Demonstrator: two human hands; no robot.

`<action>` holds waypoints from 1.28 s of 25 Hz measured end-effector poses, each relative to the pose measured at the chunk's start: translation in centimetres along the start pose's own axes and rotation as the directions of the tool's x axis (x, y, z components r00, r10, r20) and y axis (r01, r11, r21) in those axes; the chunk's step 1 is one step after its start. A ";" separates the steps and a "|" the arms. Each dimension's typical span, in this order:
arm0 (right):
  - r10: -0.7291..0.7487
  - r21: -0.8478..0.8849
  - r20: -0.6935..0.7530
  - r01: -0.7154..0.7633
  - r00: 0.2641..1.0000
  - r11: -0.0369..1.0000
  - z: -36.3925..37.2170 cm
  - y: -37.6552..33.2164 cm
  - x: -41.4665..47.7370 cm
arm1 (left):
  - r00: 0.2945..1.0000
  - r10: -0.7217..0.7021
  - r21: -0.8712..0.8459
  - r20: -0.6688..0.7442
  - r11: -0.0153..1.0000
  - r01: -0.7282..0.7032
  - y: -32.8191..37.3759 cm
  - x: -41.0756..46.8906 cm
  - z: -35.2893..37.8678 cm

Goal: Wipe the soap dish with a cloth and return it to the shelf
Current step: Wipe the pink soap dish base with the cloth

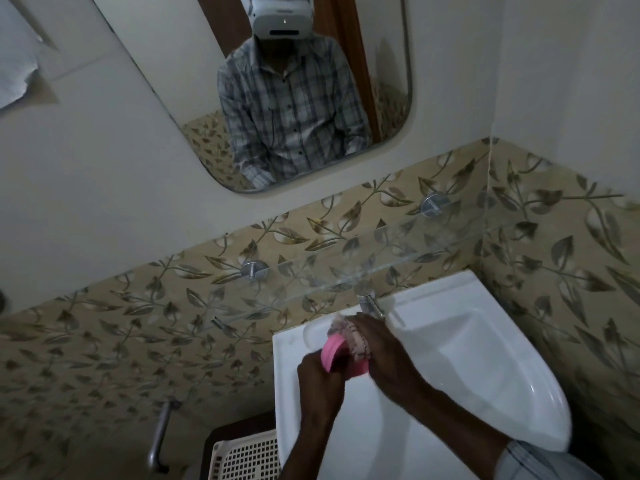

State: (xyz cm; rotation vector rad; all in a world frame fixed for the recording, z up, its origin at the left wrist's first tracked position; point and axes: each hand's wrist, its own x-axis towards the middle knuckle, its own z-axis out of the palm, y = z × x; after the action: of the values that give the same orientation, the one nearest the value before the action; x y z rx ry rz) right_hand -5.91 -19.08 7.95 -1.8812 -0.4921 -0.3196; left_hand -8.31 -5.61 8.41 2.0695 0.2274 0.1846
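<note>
A pink soap dish (333, 353) is held above the left part of the white sink (460, 358). My left hand (320, 382) grips the dish from below and the left. My right hand (381, 351) presses a pale, pinkish cloth (349, 337) against the dish from the right and covers part of it. A clear glass shelf (346, 268) runs along the tiled wall above the sink, held by two round metal brackets; nothing stands on it.
A metal tap (369, 301) stands at the sink's back edge, just behind my hands. A mirror (277, 91) hangs above the shelf. A cream perforated basket (249, 457) and a metal pipe (159, 438) sit low at the left.
</note>
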 end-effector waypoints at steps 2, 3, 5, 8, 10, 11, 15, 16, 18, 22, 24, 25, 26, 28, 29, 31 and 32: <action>-0.162 -0.129 0.062 0.169 0.985 0.977 0.8 -0.1 -0.1 | 0.998 -0.047 -0.010 -0.051 0.999 0.047 -0.6 0.0 0.3; -0.176 -0.139 0.084 0.187 0.981 0.972 0.7 -0.1 0.0 | 0.997 -0.056 -0.029 -0.052 0.998 0.055 -1.2 0.0 0.3; -0.081 -0.091 0.069 0.087 0.994 0.992 0.1 0.0 0.4 | 0.996 -0.069 -0.106 -0.060 0.992 0.063 -1.4 0.1 0.1; -0.105 -0.115 0.046 0.110 0.993 0.987 0.7 -0.7 0.1 | 0.994 -0.102 -0.194 -0.041 0.977 0.092 -1.5 -0.1 -0.2; -0.135 -0.115 0.080 0.143 0.988 0.983 1.1 -0.7 0.0 | 0.995 -0.085 -0.213 -0.054 0.974 0.072 -1.8 -0.4 -0.2; -0.029 0.000 0.050 0.029 0.998 1.000 1.0 -0.4 0.3 | 0.994 -0.074 -0.255 -0.085 0.966 0.050 -1.7 -0.8 -0.2; 0.350 0.130 -0.012 -0.346 0.937 0.929 0.8 1.3 1.1 | 0.989 -0.108 -0.327 -0.105 0.943 0.068 0.7 -2.1 0.5; 0.361 0.123 -0.022 -0.356 0.932 0.927 0.6 1.6 1.1 | 0.988 -0.155 -0.296 -0.027 0.945 0.140 0.5 -1.6 0.8; 0.293 0.003 -0.021 -0.293 0.956 0.956 0.2 1.9 1.2 | 0.957 -0.239 -0.238 0.168 0.932 0.274 1.1 -0.8 0.3; -0.154 -0.464 0.009 0.141 0.988 0.875 -0.1 1.8 1.1 | 0.950 -0.184 0.041 0.253 0.983 0.180 2.1 0.8 -0.1; -0.219 -0.436 0.014 0.203 0.976 0.877 0.5 1.8 1.3 | 0.991 -0.089 0.071 0.097 0.994 0.082 2.5 0.8 0.7; -0.114 -0.323 -0.048 0.092 0.992 0.942 0.2 1.5 1.6 | 0.998 -0.069 0.068 0.015 0.995 0.068 2.5 0.8 1.1; 0.022 -0.134 -0.099 -0.035 0.995 0.990 0.4 1.5 1.7 | 0.996 -0.074 0.033 -0.047 0.997 0.075 2.3 0.9 1.5; 0.136 0.020 -0.086 -0.135 0.987 0.991 1.0 1.2 1.6 | 0.990 -0.102 0.001 -0.102 0.995 0.103 1.2 1.1 1.8; 0.040 -0.106 -0.101 -0.051 0.994 0.993 0.9 0.8 1.6 | 0.992 -0.104 0.051 -0.074 0.993 0.108 1.3 1.2 1.9; -0.271 -0.461 -0.024 0.230 0.962 0.857 1.1 1.3 1.5 | 0.996 -0.089 0.125 -0.014 0.988 0.090 0.9 1.6 2.2; -0.300 -0.496 0.033 0.277 0.953 0.823 1.1 1.4 1.6 | 0.998 -0.062 0.084 -0.029 0.994 0.064 0.6 1.6 2.2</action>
State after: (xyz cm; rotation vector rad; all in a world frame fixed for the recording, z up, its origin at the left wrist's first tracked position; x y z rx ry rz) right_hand -3.85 -18.16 7.12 -2.2910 -0.7176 -0.7516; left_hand -6.18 -7.35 7.92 2.1418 0.3207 0.1663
